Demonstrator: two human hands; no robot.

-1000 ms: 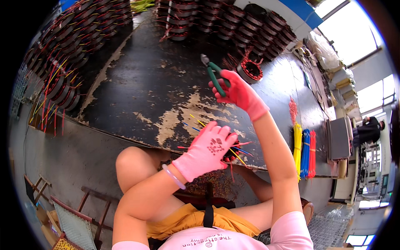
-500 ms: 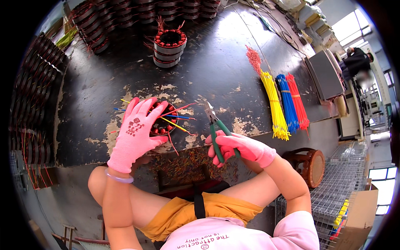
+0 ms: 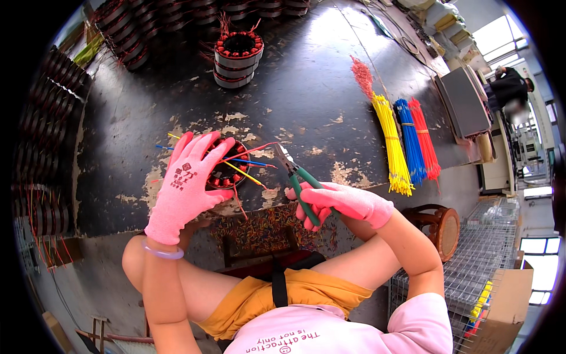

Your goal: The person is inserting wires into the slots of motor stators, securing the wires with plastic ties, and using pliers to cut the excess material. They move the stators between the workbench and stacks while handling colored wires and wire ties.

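Observation:
My left hand (image 3: 184,186), in a pink glove, grips a wire-wound motor stator (image 3: 240,176) at the table's near edge. Its fingers lie over the left and far side, and the thumb is at the near side. Red, blue (image 3: 262,164) and yellow (image 3: 252,177) wires stick out of the stator toward the right. My right hand (image 3: 351,203), gloved too, is closed around the green handles of cutting pliers (image 3: 286,160). The pliers' jaws are at the tip of a red wire (image 3: 259,147); whether they pinch it I cannot tell.
Another stator stack (image 3: 237,66) stands farther back. Bundles of yellow (image 3: 391,147), blue (image 3: 410,141) and red wires (image 3: 425,141) lie at right. Many stators (image 3: 47,147) are piled left and behind. Wire scraps (image 3: 259,230) lie below the edge; a stool (image 3: 439,233) stands right.
The pliers have moved left and slightly up, bringing their jaws to the red wire's end. My left hand has shifted slightly left, still on the stator.

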